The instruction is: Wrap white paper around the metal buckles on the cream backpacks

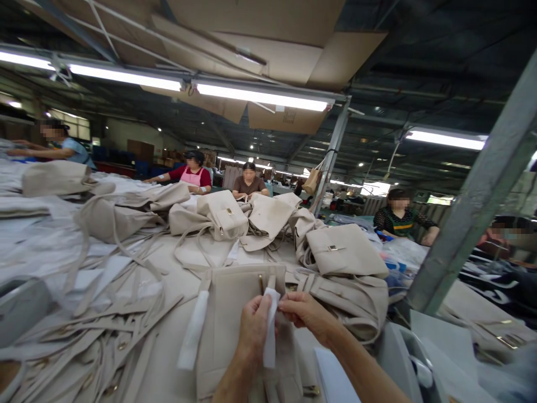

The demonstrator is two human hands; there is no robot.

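Note:
My left hand (253, 327) is closed on a white strip of wrapping material (270, 330) that hangs down past my palm. My right hand (304, 311) pinches the top of the same strip. Both hands hover over a beige bag (229, 313) lying flat on the table in front of me, near its small gold clasp (260, 282). Another white wrapped strap (193, 330) lies along the bag's left edge.
Many beige bags (344, 249) and loose straps (96, 330) cover the long table. A slanted grey steel post (474, 201) stands at right. Several other people sit or stand along the far side of the table.

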